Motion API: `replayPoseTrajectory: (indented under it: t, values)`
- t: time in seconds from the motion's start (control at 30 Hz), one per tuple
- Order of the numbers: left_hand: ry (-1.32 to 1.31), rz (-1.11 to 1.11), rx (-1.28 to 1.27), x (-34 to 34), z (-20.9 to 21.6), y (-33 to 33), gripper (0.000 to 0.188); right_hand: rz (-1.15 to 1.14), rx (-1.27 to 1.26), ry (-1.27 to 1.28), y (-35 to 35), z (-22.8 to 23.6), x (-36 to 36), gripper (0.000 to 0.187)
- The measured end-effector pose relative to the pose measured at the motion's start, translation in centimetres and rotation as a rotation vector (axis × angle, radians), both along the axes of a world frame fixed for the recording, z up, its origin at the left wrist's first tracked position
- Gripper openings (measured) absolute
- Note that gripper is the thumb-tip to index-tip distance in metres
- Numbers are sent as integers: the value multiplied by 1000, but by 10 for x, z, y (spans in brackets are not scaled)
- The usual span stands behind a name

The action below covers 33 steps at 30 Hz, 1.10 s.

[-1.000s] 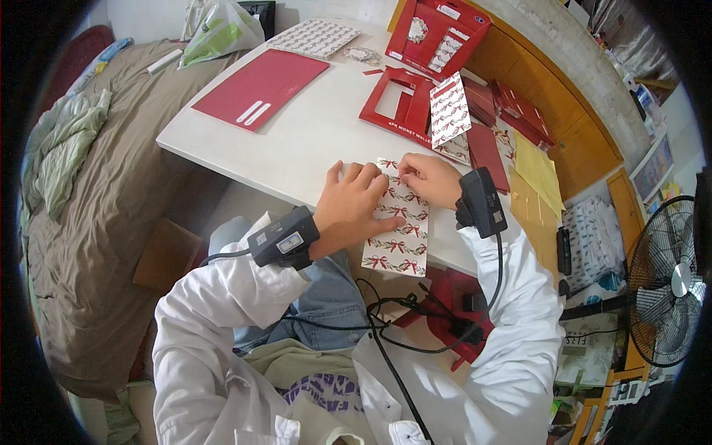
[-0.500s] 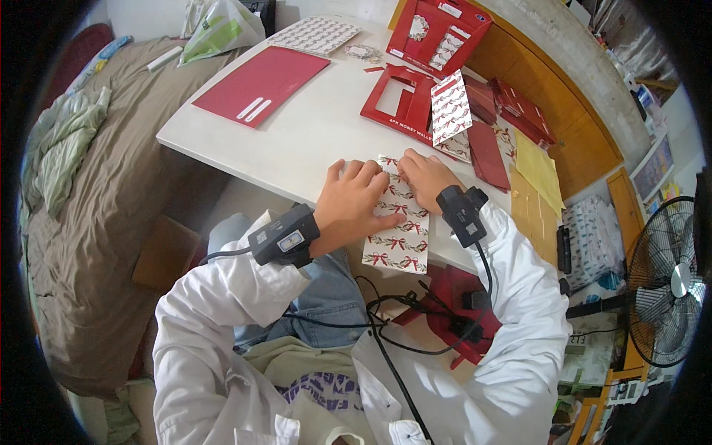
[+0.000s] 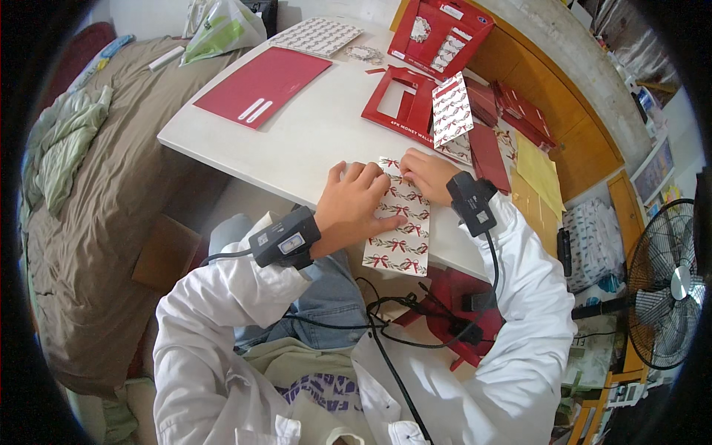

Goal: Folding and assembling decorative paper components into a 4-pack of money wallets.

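Note:
A white card [image 3: 398,241] patterned with red bows and green sprigs lies at the table's near edge, its lower end jutting past it. My left hand [image 3: 356,204] rests on the card's left side, fingers apart and thumb stretched across it. At the card's far right corner is my right hand [image 3: 432,176], its fingers curled together against the card; the fingertips are partly hidden. Beyond them stand a smaller patterned card [image 3: 452,111] with a red band and an open red card package [image 3: 397,104].
The white table [image 3: 245,152] holds a red sheet [image 3: 263,85], a patterned sheet [image 3: 315,35], an upright red package [image 3: 441,33], red cards [image 3: 488,156] and yellow envelopes [image 3: 538,174]. A fan [image 3: 671,285] stands right, a bed [image 3: 111,200] left. Black cables [image 3: 386,319] hang below my arms.
My right wrist has turned and shifted slightly right, with the fingers still at the card's far end. My left hand and the card have hardly moved.

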<state>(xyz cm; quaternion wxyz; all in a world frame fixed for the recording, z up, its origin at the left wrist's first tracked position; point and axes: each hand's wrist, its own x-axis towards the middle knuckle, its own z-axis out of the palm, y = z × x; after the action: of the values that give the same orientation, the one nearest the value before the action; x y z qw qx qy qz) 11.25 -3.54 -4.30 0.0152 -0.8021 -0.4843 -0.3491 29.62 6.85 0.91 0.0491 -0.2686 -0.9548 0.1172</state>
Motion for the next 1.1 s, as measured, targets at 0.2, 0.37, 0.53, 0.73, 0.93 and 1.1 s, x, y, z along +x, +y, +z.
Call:
replayPoseTrajectory:
  t: [0.2,0.37,0.53,0.73,0.93,1.1]
  values:
    - [-6,-6,6,-1,-2,-2,55,91,257,-102,-10,-4,-2,13]
    - [3,-10,-25,0,-1,-1,57,143,450,36,-9,-19,5,16]
    - [37,0,-33,-2,3,1,58,32,298,46,-11,-13,9,16]
    - [42,7,-38,-1,1,0,58,-14,135,179,-12,-11,8,17]
    - [33,1,-38,1,0,-1,55,-14,146,76,-19,-2,10,9]
    - [30,14,-33,1,0,0,53,-113,329,233,-27,3,26,10]
